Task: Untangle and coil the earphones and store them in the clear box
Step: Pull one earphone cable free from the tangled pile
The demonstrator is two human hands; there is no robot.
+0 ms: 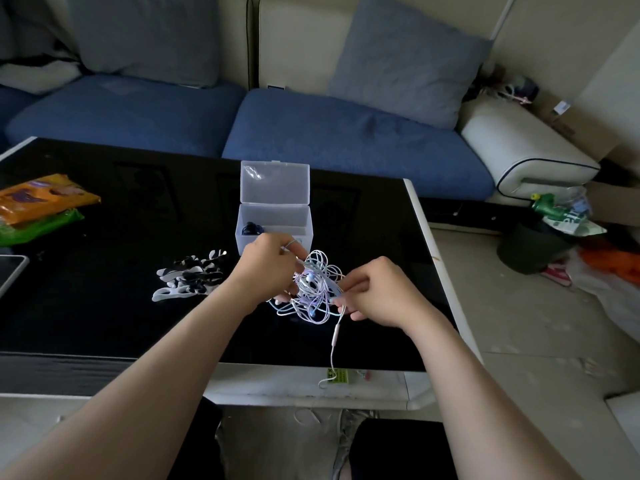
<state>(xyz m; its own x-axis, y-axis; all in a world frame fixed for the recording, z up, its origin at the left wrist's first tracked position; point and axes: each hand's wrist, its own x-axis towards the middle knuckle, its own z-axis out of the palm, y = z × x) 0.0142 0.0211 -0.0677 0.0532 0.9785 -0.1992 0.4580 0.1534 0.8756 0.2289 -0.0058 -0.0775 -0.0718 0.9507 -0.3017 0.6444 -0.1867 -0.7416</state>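
Earphones (317,289): you're holding the pale tangle just above the tabletop (121,323), on the near side of the open clear box (273,223).
Left grip (268,263): fingers curling, pinching loops at the tangle's far-left side.
Right grip (379,292): pinching one strand at the right edge.
Loose end (335,337): dangling past the tabletop's near edge.
Technique: be feeding that free end back through the loops; hard pulling is probably tightening knots.
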